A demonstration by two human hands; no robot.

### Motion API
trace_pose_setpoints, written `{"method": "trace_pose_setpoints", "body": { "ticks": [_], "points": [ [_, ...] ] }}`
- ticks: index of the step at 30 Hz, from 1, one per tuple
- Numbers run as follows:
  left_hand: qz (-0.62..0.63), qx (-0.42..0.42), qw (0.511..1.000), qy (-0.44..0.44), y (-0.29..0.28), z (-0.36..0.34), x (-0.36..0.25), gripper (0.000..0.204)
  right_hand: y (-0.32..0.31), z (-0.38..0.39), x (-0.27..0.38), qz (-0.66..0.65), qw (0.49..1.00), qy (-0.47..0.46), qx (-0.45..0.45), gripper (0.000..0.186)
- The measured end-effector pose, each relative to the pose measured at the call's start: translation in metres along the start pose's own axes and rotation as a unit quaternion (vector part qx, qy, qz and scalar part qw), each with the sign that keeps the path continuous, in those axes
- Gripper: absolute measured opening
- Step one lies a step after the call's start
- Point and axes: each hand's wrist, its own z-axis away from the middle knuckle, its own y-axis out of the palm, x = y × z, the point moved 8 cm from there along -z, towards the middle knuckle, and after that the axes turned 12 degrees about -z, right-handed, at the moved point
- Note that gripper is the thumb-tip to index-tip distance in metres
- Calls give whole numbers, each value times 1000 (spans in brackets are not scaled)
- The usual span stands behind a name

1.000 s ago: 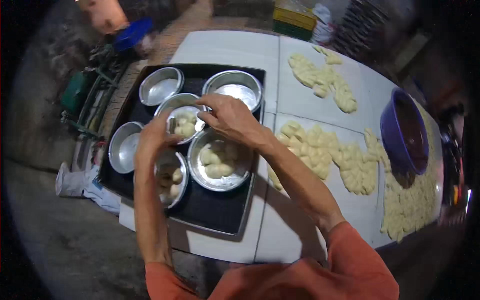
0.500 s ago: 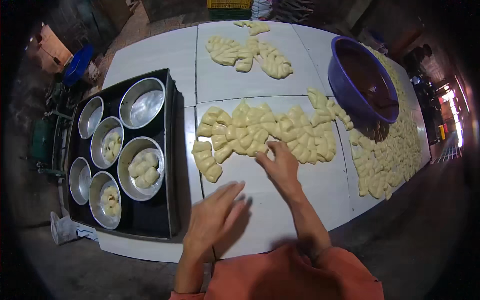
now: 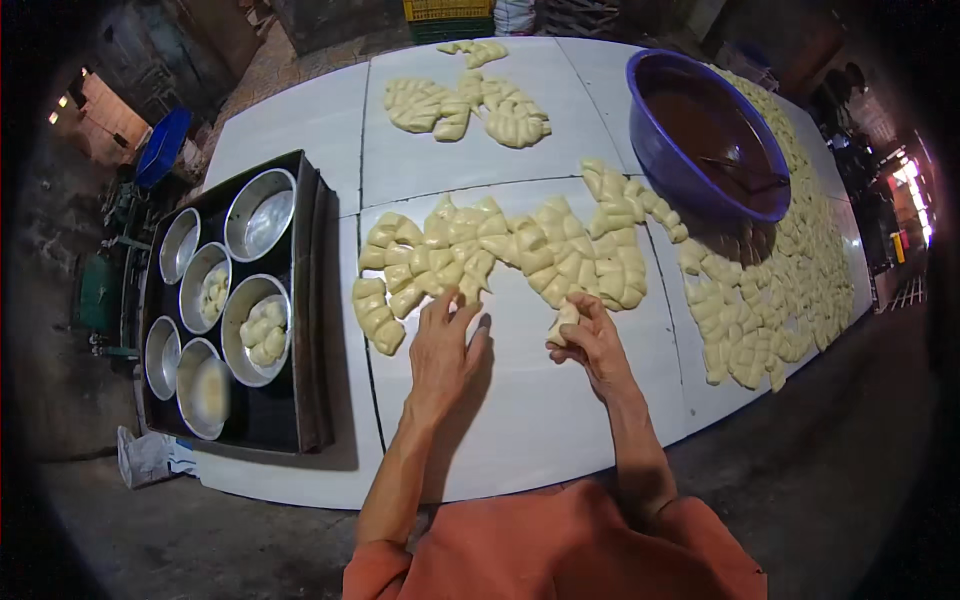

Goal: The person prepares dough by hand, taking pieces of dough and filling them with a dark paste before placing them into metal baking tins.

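My right hand (image 3: 590, 345) holds a small pale dough piece (image 3: 563, 322) between thumb and fingers, just over the white table. My left hand (image 3: 445, 355) reaches to the lower edge of a cluster of cut dough pieces (image 3: 540, 255), fingertips at one piece, thumb apart. To the left, a dark rectangular tray (image 3: 312, 390) holds several round metal pans (image 3: 255, 218); some contain dough pieces (image 3: 262, 338), others hold nothing.
A purple tub (image 3: 650, 140) with brown liquid stands at the right, beside a spread of many small dough pieces (image 3: 750, 340). Another dough cluster (image 3: 510, 115) lies at the back. Machinery (image 3: 105, 300), a blue container (image 3: 165, 145) and crates (image 3: 450, 22) surround the table (image 3: 280, 115).
Both hands have left the pans for the dough at the middle. Over the last half second my left hand moved forward and my right hand lifted a piece from the cluster.
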Motion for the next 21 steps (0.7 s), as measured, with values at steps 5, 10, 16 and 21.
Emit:
{"method": "trace_pose_setpoints", "body": {
  "ticks": [5,10,16,21],
  "points": [
    [226,143,962,-54,36,20,-43,43,4,19,-3,-34,997,52,47,46],
    [324,196,920,-100,52,21,-64,32,-15,21,11,59,997,2,43,35],
    [394,158,903,-67,66,17,-98,49,-37,27,37,-37,997,-73,-2,31],
    [430,-36,895,116,49,-3,-166,55,-35,37,72,-83,988,-128,-4,36]
  ]
}}
